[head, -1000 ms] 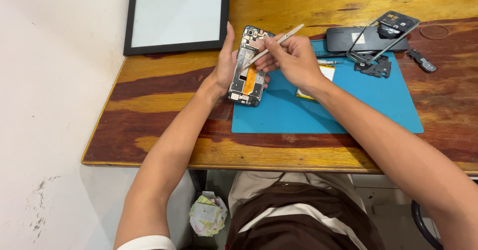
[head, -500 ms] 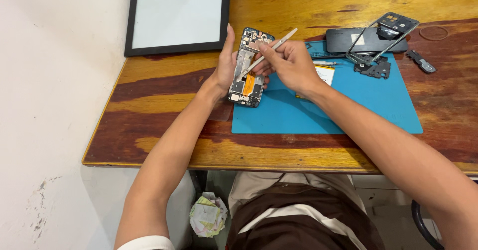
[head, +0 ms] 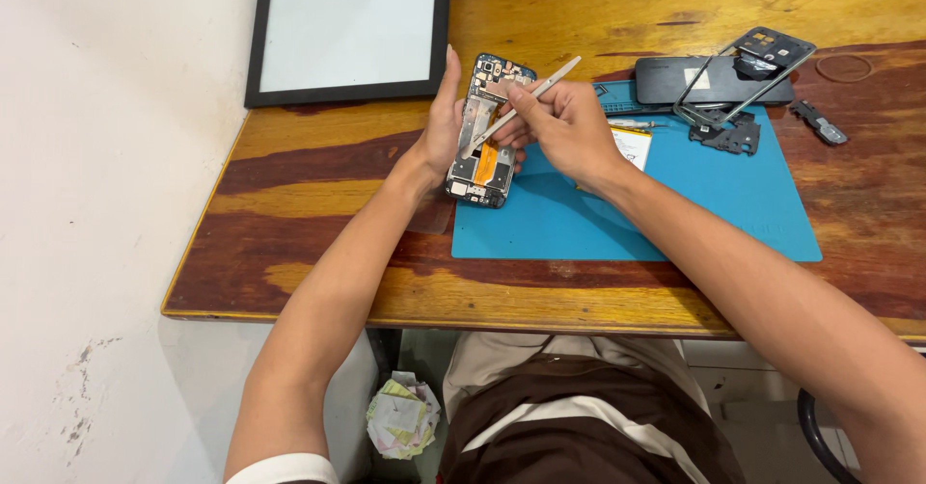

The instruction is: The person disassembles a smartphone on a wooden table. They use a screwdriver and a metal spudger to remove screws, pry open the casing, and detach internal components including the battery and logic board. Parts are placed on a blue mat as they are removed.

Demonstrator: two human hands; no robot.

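Note:
An opened phone (head: 484, 156) with bare circuit board and an orange flex strip stands tilted at the left edge of a blue work mat (head: 675, 214). My left hand (head: 442, 122) grips its left side. My right hand (head: 559, 127) holds pale tweezers (head: 526, 98), their tip touching the middle of the phone's inside. A white battery (head: 632, 145) lies on the mat just behind my right wrist.
A black-framed white panel (head: 349, 31) lies at the back left of the wooden table (head: 318, 214). At the back right sit a dark phone back cover (head: 666, 79), a phone frame (head: 762, 60) and small black parts (head: 820, 122). Crumpled paper (head: 403, 415) lies on the floor.
The phone has been tipped up a little more in my left hand. The tweezers have shifted slightly inside it.

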